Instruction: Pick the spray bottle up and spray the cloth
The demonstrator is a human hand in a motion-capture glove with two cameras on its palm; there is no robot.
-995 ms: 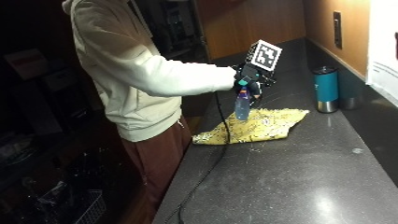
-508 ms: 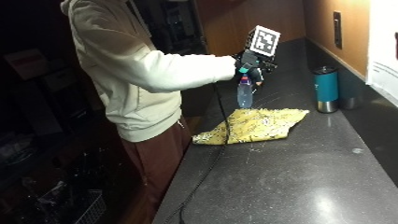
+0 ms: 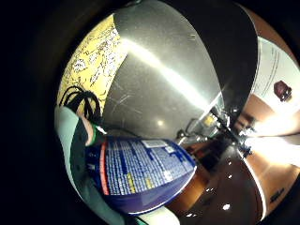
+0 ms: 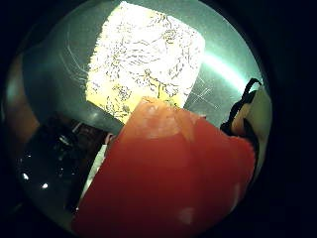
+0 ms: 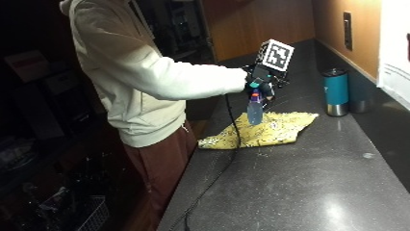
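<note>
A person at a dark counter [image 5: 307, 183] holds a spray bottle [image 5: 255, 109] in the gloved right hand [image 5: 261, 85], lifted above the counter. The bottle has a pale clear body, a red top and a blue label [image 3: 140, 171]. Its red spray head [image 4: 168, 173] fills much of the thumb side palm view. Below and just beyond it lies a yellow patterned cloth [image 5: 262, 131], spread flat on the counter, also seen as the cloth [image 4: 148, 64] under the palm and the cloth [image 3: 91, 70] beside the bottle.
A teal tumbler [image 5: 335, 91] with a steel base stands on the counter by the wall, right of the cloth. A black cable [image 5: 218, 173] hangs from the hand along the counter's front edge. A white sheet [image 5: 396, 48] hangs on the wall at right.
The hand has raised the spray bottle higher above the cloth. The cloth has not moved.
</note>
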